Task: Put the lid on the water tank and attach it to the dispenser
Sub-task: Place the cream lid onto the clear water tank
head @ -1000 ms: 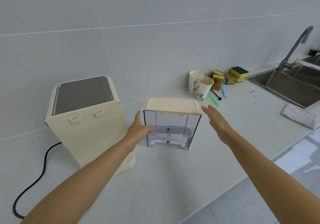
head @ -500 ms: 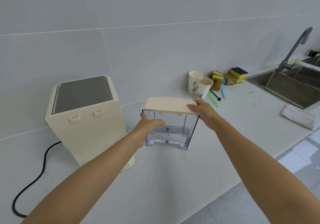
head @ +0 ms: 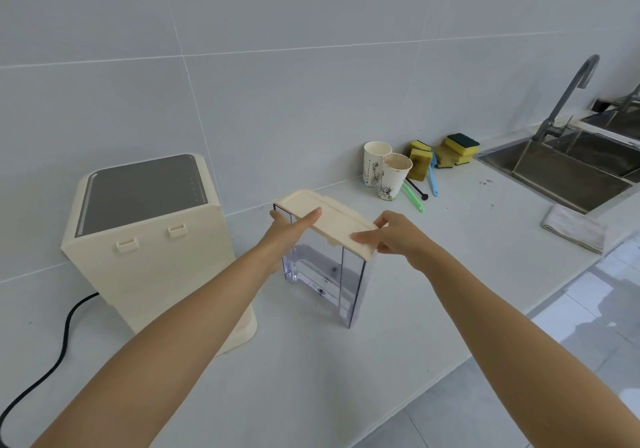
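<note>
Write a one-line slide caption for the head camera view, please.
Both hands, left and right, hold the cream lid on the clear water tank beside the dispenser.

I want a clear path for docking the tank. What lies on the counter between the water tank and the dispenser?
Only the left forearm crosses above it in the head view. The counter between water tank and dispenser looks bare.

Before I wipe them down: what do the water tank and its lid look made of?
Water tank: clear, glossy plastic by the look; the counter shows through its walls. Lid: opaque cream plastic, matte, with moulded edges, matching the dispenser casing.
</note>
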A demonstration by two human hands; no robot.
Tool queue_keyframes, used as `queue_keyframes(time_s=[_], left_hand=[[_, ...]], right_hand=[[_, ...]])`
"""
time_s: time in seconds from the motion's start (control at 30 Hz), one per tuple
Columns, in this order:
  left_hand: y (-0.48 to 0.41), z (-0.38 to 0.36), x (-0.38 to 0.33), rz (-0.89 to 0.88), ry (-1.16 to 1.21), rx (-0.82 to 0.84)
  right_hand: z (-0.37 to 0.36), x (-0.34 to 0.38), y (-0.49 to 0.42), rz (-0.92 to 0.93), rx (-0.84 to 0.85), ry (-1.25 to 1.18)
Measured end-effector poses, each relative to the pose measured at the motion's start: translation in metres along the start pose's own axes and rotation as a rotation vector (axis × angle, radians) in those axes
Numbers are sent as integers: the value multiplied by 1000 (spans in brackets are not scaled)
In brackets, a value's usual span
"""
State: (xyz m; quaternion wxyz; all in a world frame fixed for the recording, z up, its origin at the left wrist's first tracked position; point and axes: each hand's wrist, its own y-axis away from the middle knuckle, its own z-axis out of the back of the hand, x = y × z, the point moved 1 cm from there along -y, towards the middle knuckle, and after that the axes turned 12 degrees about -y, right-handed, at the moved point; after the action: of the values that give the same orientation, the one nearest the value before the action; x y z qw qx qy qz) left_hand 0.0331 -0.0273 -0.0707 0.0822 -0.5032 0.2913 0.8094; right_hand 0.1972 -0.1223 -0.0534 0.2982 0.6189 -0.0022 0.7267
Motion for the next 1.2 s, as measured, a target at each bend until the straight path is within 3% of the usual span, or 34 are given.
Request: queue_keyframes(time_s=[0.3, 0.47, 0.6, 0.7, 0.77, 0.9, 1.0, 1.1, 1.2], left_hand=[[-28, -6, -15, -67, 69, 135], [-30, -3, -25, -74, -18, 196], [-17, -2, -31, -222, -336, 66], [-2, -7, -32, -401, -708, -125], [13, -17, -28, -460, -878, -149], [45, -48, -15, -648, -1111, -61], [48, -56, -1, -736, -1277, -114], [44, -54, 2, -781, -1330, -169], [36, -51, 8, -824, -1377, -198]], right_hand=[[-28, 5, 18, -23, 45, 273], [-32, -8, 17, -51, 95, 175], [-14, -9, 10, -98, 165, 118], [-1, 4, -9, -71, 31, -36], [1, 17, -22, -17, -40, -50], [-15, 42, -40, 254, 34, 206], [-36, 55, -49, 400, 175, 455], [-54, 56, -60, 388, 283, 637], [-60, 57, -63, 368, 269, 798]])
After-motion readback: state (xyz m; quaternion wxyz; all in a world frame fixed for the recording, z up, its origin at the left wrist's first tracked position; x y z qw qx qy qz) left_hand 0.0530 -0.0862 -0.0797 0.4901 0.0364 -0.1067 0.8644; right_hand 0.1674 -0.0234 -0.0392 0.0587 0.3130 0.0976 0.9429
